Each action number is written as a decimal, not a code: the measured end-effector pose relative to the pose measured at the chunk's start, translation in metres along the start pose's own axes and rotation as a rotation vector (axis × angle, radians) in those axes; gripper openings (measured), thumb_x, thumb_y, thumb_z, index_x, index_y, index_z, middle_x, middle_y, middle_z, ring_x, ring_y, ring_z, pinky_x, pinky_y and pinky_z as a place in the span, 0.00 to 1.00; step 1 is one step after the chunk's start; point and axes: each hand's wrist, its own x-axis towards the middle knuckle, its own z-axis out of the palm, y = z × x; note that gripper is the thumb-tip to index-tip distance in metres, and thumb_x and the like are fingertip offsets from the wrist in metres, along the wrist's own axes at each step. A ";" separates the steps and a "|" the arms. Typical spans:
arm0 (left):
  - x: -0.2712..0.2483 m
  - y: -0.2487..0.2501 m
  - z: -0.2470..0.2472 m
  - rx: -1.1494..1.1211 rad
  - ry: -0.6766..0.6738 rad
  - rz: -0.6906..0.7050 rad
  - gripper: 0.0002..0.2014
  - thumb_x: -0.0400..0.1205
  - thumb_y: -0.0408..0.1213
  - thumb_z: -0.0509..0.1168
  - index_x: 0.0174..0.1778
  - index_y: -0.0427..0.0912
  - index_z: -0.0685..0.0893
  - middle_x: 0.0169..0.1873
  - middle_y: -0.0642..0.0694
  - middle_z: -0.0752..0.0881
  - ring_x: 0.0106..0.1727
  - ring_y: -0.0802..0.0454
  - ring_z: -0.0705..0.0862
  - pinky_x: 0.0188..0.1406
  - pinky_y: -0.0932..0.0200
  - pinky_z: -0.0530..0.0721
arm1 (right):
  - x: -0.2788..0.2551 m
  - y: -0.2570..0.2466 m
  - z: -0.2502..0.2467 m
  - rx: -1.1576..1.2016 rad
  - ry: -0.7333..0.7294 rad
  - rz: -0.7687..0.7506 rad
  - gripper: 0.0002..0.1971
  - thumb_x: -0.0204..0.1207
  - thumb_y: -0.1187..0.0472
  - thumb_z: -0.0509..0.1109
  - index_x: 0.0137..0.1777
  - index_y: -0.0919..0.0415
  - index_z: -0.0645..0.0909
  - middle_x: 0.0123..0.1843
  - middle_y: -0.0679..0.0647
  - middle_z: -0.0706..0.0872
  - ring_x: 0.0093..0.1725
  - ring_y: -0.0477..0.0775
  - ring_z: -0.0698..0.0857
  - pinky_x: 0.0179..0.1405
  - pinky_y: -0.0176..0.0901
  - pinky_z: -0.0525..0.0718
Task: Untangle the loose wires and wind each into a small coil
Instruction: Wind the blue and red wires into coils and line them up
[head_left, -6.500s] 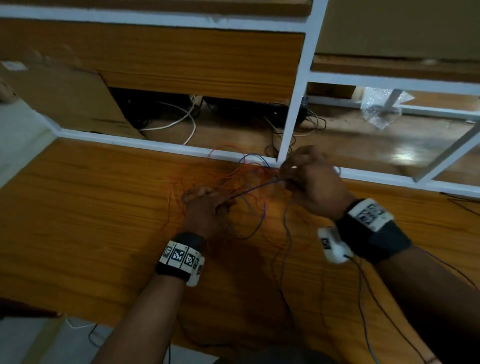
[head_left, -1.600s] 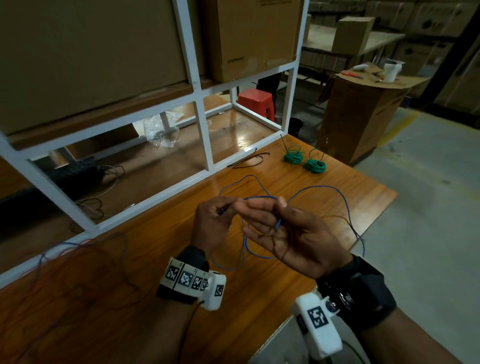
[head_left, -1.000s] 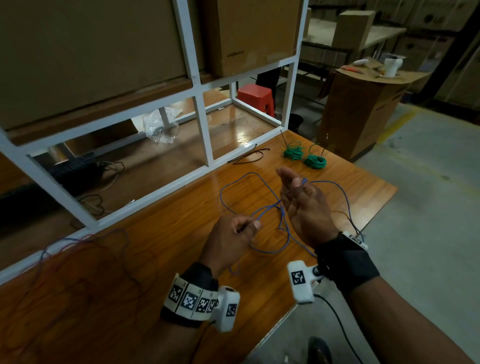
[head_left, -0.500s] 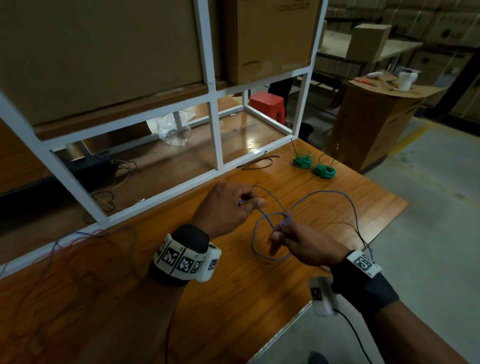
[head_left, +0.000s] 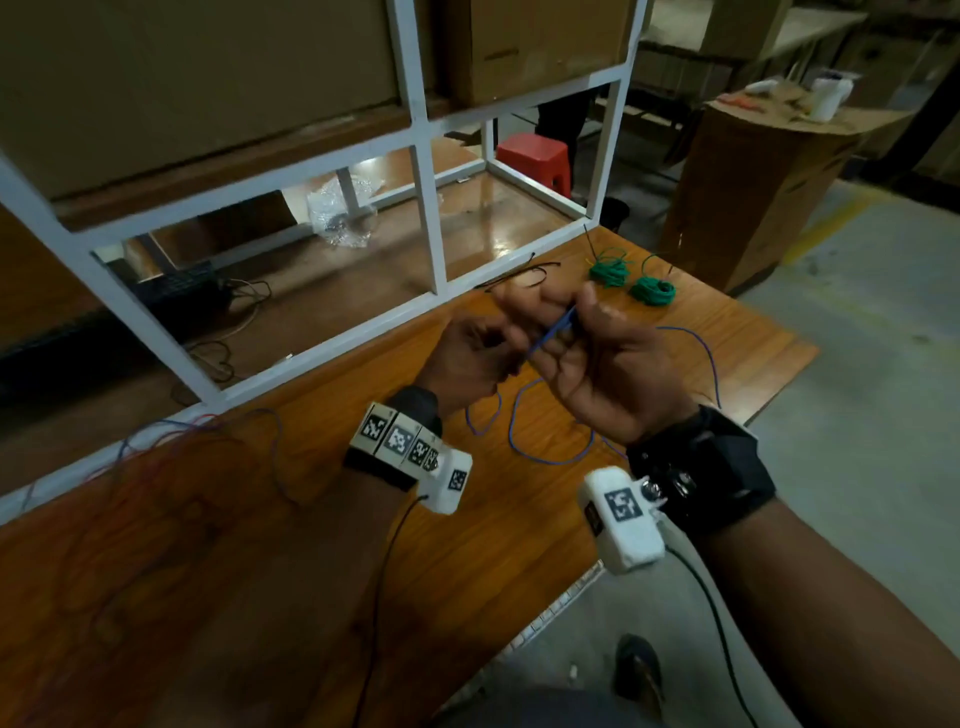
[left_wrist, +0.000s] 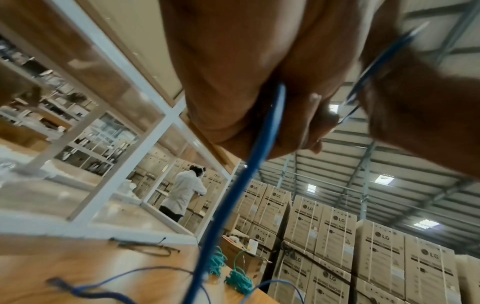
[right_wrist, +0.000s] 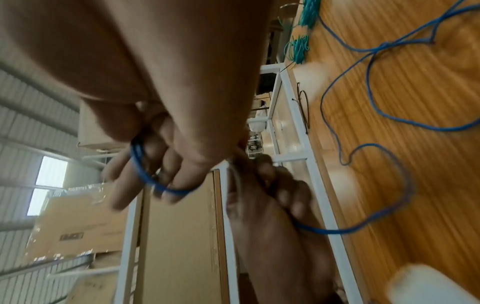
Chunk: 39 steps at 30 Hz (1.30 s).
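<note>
Blue wire (head_left: 550, 332) spans both hands above the table's (head_left: 311, 545) far right corner: left hand (head_left: 467, 358) pinches it, right hand (head_left: 597, 364) carries loops on curled fingers (right_wrist: 145, 164). Risk: trailing slack on the table may knot if pulled.

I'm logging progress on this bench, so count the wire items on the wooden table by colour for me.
Green wire coils, wound and set down: 2
Blue wire held between left hand and right hand: 1
Black wire lying loose by the white frame: 1
Red and blue wire tangle, strands too dim to count: 1
Total: 5
</note>
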 end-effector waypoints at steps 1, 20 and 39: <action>-0.006 -0.004 0.002 0.071 0.005 -0.036 0.05 0.84 0.37 0.70 0.45 0.49 0.91 0.24 0.48 0.82 0.21 0.58 0.76 0.19 0.63 0.72 | 0.005 -0.002 -0.003 0.046 0.077 -0.074 0.20 0.88 0.56 0.58 0.57 0.66 0.90 0.67 0.66 0.89 0.74 0.60 0.85 0.78 0.54 0.79; -0.044 0.022 -0.049 0.545 0.195 0.205 0.04 0.78 0.39 0.77 0.47 0.52 0.93 0.40 0.65 0.89 0.46 0.66 0.89 0.46 0.71 0.84 | -0.010 0.033 -0.054 -0.628 0.192 0.386 0.21 0.87 0.47 0.61 0.53 0.63 0.88 0.62 0.78 0.87 0.66 0.66 0.89 0.63 0.51 0.83; -0.001 -0.015 -0.033 0.064 0.127 0.048 0.04 0.78 0.38 0.76 0.44 0.41 0.93 0.41 0.36 0.91 0.43 0.43 0.87 0.44 0.47 0.86 | -0.006 0.032 0.000 -0.002 -0.067 0.279 0.14 0.85 0.59 0.63 0.55 0.60 0.91 0.58 0.61 0.94 0.61 0.58 0.92 0.58 0.47 0.92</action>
